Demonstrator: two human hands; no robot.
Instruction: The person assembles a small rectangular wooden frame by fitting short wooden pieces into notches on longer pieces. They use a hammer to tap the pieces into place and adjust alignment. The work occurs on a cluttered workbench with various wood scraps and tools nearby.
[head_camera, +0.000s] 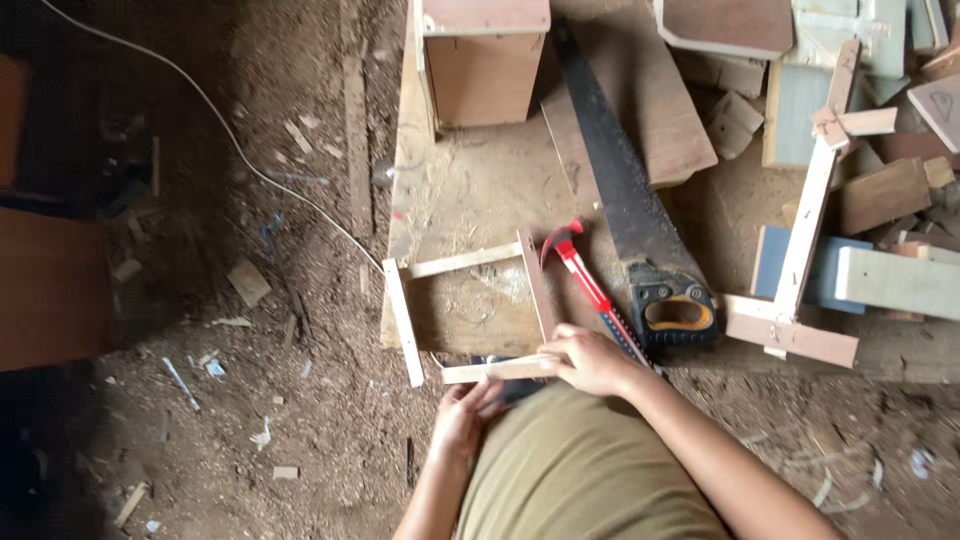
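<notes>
The right hand (592, 362) grasps the near strip of a small wooden frame (470, 312), which lies on a board (470, 190) on the sawdust floor. The left hand (463, 415) supports this strip from below, fingers loosely curled. A red hammer (590, 290) and a handsaw (630, 215) lie just right of the frame.

Pale wooden strip frame (468, 315), rectangular, flat on board, near strip (495, 371) held

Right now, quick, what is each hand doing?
Left hand: fingers curled under the wood strip, holding it.
Right hand: closed on the same strip's end.
</notes>
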